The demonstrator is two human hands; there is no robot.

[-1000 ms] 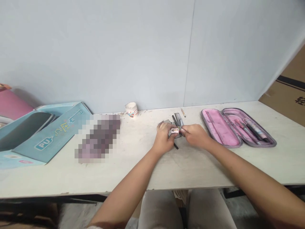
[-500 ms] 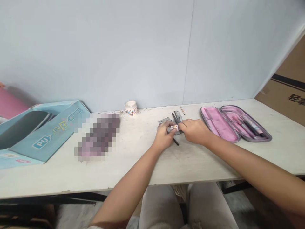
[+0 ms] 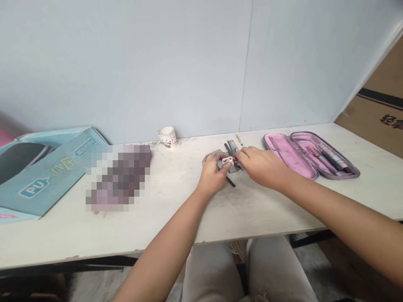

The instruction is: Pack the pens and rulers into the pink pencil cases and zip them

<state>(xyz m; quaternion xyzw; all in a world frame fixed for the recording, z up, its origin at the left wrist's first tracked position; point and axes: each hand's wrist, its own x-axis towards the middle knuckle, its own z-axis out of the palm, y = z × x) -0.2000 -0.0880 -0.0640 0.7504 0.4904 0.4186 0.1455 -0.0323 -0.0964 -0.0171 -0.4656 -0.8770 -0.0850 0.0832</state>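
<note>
My left hand (image 3: 213, 172) is closed on a small white printed block that looks like a pencil sharpener (image 3: 227, 160). Right beside it, my right hand (image 3: 262, 166) pinches a thin red pencil (image 3: 235, 160); only a short length shows between the fingers and the block. Whether its tip sits inside the block is too small to tell. Beneath both hands are grey flat pieces (image 3: 234, 168), partly covered, and a dark stick (image 3: 231, 182) whose lower end pokes out. Behind the fingers lie more dark sticks (image 3: 228, 147). A short patterned pencil (image 3: 239, 139) rests farther back.
An open pink pencil case (image 3: 278, 147) with several pens lies to the right. A paper cup (image 3: 168, 137) stands near the wall. Left are a blurred-out dark and pink item (image 3: 121, 178) and a light blue box (image 3: 53, 180). A cardboard box (image 3: 374, 100) stands at far right.
The view has shifted slightly, so things on the left sit farther left. My right hand has turned a little, and some red pencil now shows between it and the white block.
</note>
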